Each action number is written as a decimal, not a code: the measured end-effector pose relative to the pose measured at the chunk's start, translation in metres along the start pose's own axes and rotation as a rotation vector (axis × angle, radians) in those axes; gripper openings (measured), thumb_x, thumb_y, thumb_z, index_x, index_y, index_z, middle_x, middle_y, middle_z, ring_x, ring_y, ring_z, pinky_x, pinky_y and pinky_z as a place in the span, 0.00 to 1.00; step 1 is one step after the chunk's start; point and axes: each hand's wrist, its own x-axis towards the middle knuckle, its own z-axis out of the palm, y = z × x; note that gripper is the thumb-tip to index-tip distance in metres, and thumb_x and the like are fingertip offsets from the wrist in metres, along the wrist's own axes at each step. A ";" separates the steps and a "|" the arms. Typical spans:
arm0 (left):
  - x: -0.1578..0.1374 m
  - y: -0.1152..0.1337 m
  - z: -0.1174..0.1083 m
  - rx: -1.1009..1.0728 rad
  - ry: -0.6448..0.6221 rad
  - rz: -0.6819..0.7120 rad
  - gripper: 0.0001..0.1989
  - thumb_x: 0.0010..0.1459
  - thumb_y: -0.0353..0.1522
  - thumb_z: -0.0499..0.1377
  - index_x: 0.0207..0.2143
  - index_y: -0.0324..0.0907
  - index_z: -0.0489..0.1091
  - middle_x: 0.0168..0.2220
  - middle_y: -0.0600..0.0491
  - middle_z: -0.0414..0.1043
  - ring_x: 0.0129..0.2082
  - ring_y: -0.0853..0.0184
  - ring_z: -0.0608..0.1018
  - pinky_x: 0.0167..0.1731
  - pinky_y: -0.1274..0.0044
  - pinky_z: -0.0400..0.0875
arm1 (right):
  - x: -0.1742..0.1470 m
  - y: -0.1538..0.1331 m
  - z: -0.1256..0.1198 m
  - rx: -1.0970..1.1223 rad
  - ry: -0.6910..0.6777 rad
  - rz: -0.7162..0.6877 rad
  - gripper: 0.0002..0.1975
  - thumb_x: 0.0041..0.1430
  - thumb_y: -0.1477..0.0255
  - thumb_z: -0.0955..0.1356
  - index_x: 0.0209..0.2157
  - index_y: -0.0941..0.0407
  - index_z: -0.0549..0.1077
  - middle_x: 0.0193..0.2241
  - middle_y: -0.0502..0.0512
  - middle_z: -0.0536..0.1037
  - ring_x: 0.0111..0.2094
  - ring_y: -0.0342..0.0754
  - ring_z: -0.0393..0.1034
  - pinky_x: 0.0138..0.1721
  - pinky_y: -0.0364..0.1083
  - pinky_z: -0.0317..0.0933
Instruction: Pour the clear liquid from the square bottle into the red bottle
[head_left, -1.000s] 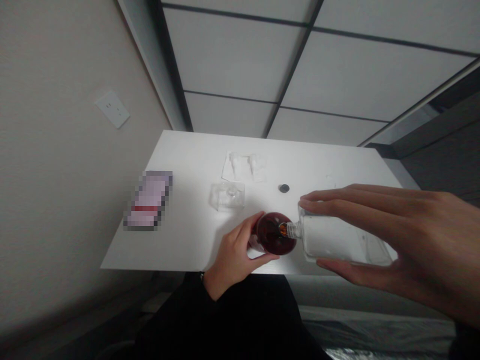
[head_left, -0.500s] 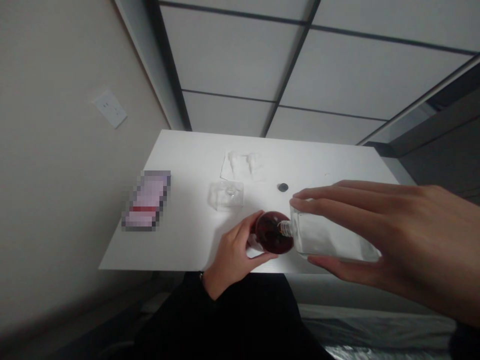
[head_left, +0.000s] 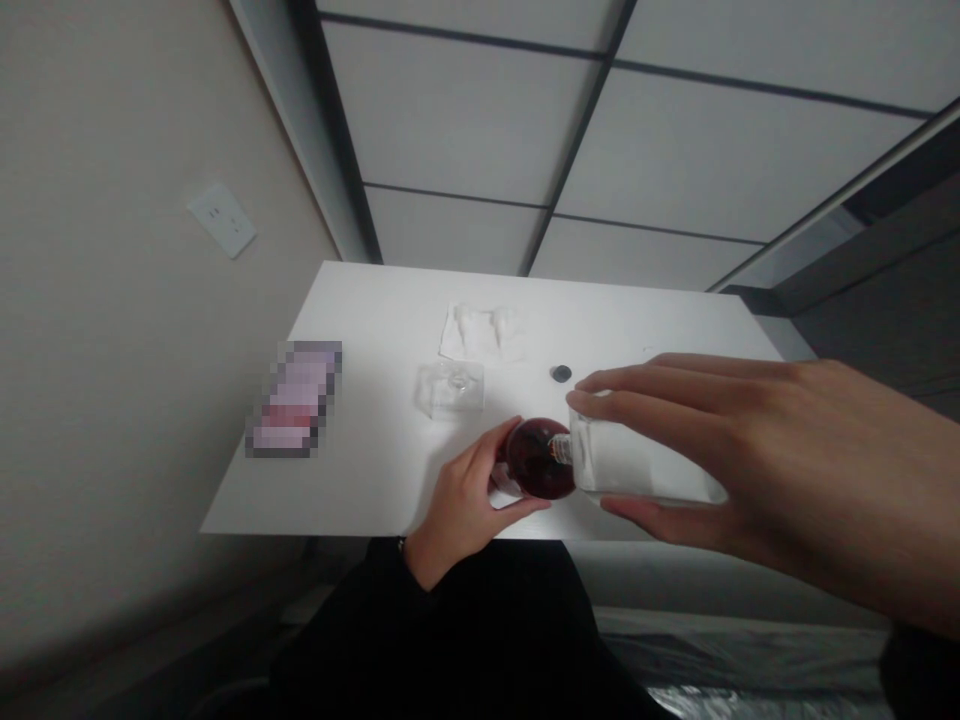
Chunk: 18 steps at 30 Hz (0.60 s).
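My left hand (head_left: 466, 490) is closed around a dark red, round-mouthed cup (head_left: 536, 468) near the table's front edge. Gripped in my right hand (head_left: 757, 440) is a clear, square-sided glass bottle (head_left: 637, 462), lying tipped on its side in the air. Its threaded neck points left and reaches over the cup's mouth. Whether liquid is running out I cannot tell. A small round black cap (head_left: 562, 373) lies on the table just beyond the bottle.
Behind the cup sits a clear block-shaped container (head_left: 456, 388), and past it a crumpled white tissue (head_left: 484, 335). A blurred-out pink, phone-like item (head_left: 294, 400) lies at the left of the white table (head_left: 360, 480). A socket (head_left: 223, 220) is on the left wall.
The cup, both hands and the bottle appear slightly further left, with the view itself shifting a little. Both holds stay the same, and the bottle's neck remains over the cup.
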 end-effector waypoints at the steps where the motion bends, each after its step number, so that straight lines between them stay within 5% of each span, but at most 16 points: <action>1: 0.000 0.000 0.000 0.000 0.005 -0.004 0.41 0.57 0.39 0.75 0.68 0.48 0.63 0.64 0.45 0.75 0.61 0.52 0.80 0.63 0.58 0.77 | 0.000 0.000 -0.001 -0.008 -0.005 -0.003 0.17 0.69 0.62 0.68 0.52 0.54 0.80 0.46 0.61 0.87 0.37 0.61 0.83 0.32 0.55 0.74; 18: 0.000 -0.005 0.003 -0.055 0.030 -0.072 0.46 0.53 0.36 0.77 0.67 0.48 0.57 0.64 0.42 0.74 0.60 0.51 0.81 0.61 0.54 0.76 | 0.007 -0.010 -0.009 -0.071 -0.065 0.034 0.17 0.58 0.67 0.78 0.49 0.55 0.81 0.49 0.62 0.86 0.43 0.59 0.82 0.35 0.50 0.70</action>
